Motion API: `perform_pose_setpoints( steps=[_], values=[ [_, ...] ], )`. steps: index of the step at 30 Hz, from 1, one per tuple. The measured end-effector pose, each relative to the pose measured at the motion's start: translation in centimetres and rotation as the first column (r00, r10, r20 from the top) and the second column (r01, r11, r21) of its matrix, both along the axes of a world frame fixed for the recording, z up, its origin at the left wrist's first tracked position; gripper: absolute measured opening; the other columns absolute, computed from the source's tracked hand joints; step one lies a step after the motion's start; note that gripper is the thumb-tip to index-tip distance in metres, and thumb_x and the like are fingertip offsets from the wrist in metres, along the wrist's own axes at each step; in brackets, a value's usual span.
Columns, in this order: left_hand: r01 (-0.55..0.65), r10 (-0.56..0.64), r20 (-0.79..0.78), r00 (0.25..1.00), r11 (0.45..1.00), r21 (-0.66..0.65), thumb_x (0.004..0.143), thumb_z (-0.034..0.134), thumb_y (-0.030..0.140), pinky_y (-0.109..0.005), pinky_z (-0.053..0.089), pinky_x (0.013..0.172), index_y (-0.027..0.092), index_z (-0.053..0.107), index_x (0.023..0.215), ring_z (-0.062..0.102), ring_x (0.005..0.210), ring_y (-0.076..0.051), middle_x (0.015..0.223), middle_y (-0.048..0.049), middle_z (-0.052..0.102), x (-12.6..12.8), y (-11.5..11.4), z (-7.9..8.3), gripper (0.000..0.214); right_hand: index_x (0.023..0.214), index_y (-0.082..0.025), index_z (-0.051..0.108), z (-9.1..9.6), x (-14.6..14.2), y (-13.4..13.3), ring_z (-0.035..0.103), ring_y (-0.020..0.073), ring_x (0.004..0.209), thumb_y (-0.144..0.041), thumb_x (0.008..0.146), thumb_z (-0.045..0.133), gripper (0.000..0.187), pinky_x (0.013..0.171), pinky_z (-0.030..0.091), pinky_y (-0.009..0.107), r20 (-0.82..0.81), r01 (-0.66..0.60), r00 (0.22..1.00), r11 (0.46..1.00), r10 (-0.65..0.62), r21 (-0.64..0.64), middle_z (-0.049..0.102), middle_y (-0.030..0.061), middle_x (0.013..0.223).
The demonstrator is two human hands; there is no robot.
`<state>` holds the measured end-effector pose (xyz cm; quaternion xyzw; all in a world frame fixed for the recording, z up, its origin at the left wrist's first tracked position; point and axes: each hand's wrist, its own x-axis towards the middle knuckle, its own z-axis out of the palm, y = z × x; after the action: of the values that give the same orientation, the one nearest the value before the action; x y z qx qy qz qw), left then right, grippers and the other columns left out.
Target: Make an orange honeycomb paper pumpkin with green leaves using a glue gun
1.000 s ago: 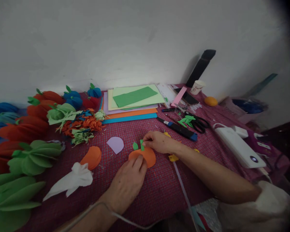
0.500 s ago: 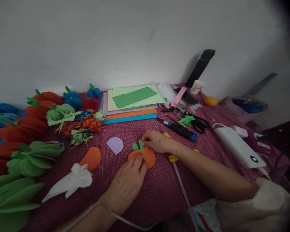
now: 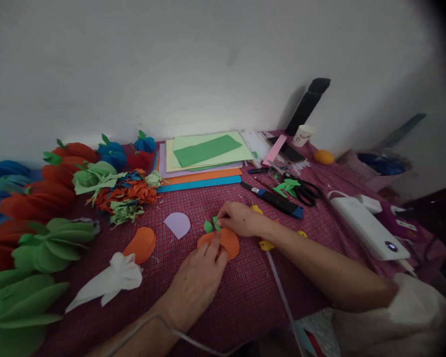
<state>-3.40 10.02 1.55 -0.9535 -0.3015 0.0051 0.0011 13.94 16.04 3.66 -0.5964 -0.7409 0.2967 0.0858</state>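
Note:
My left hand (image 3: pixel 198 272) lies palm down, its fingers stretched out and pressing on a round orange paper piece (image 3: pixel 231 243) on the table. At the top edge of that piece, my right hand (image 3: pixel 240 218) pinches a small green paper strip (image 3: pixel 216 223) between thumb and fingertips. A green paper leaf (image 3: pixel 207 226) sits just left of the strip. Farther left are a lilac paper cutout (image 3: pixel 177 225) with a rounded edge and a stack of orange cutouts (image 3: pixel 144 245). The lower end of the green strip is partly hidden by my fingers.
Folded paper pumpkins (image 3: pixel 54 245) and paper shreds (image 3: pixel 130 193) crowd the left side. Coloured sheets (image 3: pixel 208 176) lie along the wall. A utility knife (image 3: pixel 275 199), black scissors (image 3: pixel 306 191) and a white power bank (image 3: pixel 367 225) are on the right. A crumpled tissue (image 3: pixel 109 280) lies front left.
My left index fingertip has shifted slightly up toward the base of the green strip. My right hand keeps its pinch at nearly the same spot.

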Motion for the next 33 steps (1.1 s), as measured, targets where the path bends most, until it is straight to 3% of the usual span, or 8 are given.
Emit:
perform_pose_setpoints(
  steps=[19,33],
  values=[
    [-0.031,0.032,0.013,0.999,0.999,-0.029,0.081,0.036,0.004,-0.036,0.052,0.078,0.017,0.049,0.105,0.053,0.103,-0.023,0.122,-0.0111,0.05,0.19,0.14,-0.07,0.03,0.069,-0.015,0.069,-0.4,0.03,0.11,0.05,0.0104,0.057,-0.022,0.075,0.053,0.019,0.05,0.03,0.021,0.021,-0.005,1.0,0.999,0.004,0.034,0.062,0.0016,0.062],
    [-0.043,0.044,0.022,0.999,0.999,-0.034,0.077,0.039,0.003,-0.037,0.052,0.078,0.016,0.049,0.102,0.054,0.101,-0.023,0.121,-0.0118,0.049,0.4,0.17,-0.33,0.03,0.071,-0.017,0.068,-0.74,-0.36,-0.22,0.056,0.013,0.068,-0.022,0.074,0.059,0.011,0.059,0.035,0.022,0.04,0.042,0.998,0.992,-0.047,0.12,0.065,0.0019,0.072]
  ],
)
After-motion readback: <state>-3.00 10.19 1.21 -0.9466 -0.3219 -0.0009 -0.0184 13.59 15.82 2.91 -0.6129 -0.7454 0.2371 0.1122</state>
